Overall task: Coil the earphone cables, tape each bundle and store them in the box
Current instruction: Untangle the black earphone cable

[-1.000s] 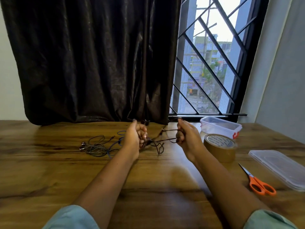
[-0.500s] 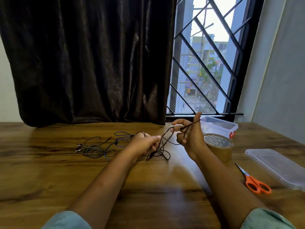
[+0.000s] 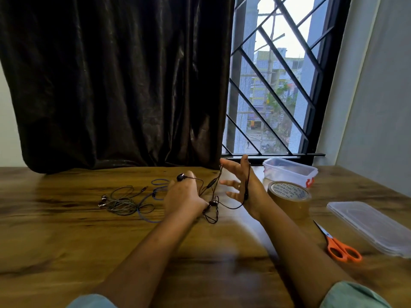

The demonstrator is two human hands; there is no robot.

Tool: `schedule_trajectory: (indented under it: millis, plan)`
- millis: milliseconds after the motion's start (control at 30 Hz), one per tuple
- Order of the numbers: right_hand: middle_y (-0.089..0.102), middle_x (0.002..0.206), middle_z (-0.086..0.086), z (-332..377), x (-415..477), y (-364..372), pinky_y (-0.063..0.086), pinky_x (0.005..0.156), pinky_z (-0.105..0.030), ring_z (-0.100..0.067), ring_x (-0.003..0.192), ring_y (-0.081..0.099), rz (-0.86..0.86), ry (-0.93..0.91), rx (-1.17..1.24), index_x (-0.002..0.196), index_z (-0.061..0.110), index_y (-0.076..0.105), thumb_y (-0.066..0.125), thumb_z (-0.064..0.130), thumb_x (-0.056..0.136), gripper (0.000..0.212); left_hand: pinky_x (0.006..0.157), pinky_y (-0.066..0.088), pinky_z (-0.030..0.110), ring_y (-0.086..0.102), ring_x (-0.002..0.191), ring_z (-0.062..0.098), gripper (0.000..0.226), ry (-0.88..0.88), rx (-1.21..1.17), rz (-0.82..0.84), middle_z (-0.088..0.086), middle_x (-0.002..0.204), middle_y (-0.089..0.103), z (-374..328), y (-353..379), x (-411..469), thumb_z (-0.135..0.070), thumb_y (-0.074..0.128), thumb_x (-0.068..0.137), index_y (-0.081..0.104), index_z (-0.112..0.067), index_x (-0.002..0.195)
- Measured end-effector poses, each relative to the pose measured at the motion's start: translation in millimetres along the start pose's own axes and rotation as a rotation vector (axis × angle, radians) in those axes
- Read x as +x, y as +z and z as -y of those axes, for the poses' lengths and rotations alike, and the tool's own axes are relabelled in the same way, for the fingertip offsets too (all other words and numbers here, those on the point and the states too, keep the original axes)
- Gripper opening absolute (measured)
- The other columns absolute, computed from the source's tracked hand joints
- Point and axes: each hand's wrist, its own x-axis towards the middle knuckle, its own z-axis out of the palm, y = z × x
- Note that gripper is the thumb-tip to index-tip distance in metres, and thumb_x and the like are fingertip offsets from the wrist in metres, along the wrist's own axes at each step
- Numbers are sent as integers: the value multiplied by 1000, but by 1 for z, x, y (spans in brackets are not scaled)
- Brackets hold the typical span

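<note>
Fingers [image 3: 231, 167] of R hand [image 3: 246, 192] spread straight, black earphone cable [image 3: 233, 207] looped round that hand, above table [image 3: 66, 241]. L hand [image 3: 184, 196] pinches earbud end [image 3: 180, 177]. Step: coiling 1st cable. Next — wind slack round R hand, even tension.

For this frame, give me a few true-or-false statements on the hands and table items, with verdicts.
1. The cable loops round the open right hand. True.
2. The tape stands beside the box. True.
3. The lid is on the box. False: it lies on the table, right of the scissors.
4. The left hand holds the scissors. False: it grips the cable.
5. More earphones lie loose, left of the left hand. True.
</note>
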Motion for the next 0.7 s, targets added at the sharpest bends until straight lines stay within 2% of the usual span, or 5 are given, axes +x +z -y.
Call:
schedule_trajectory:
  millis: [167,267,433,600,700]
  plan:
    - [56,132,12,0,3,0,52,79,-28,-14,102,59,-73,-62,-4,120,32,63,39,65,83,56,78,56,36,63,85,14,40,301,-525,394,-6,93,65,3,9,1,-8,77,70,62,-28,101]
    - [56,132,13,0,3,1,52,92,-41,-19,116,56,-102,-92,49,124,33,60,44,65,77,59,86,55,37,62,102,16,64,308,-781,534,-5,111,65,1,10,-5,-20,84,64,55,-30,121]
    - [52,120,22,-1,7,-1,53,72,-18,-12,119,53,-175,-178,75,138,27,42,46,32,97,41,85,51,34,57,107,14,96,256,-942,521,-4,120,54,3,-4,1,-50,82,55,32,-30,135]
    - [53,131,16,2,7,1,45,83,-34,-5,110,49,-155,-130,142,140,41,34,43,95,47,109,88,45,27,46,114,11,95,302,-723,566,-6,123,46,14,-8,2,-34,86,61,27,-46,133]
    - [59,126,7,2,9,-4,42,87,-39,-4,99,54,-145,-150,254,137,42,37,39,94,51,101,75,45,16,48,106,5,76,351,-706,580,-15,118,47,14,-14,0,-9,83,66,45,-43,122]
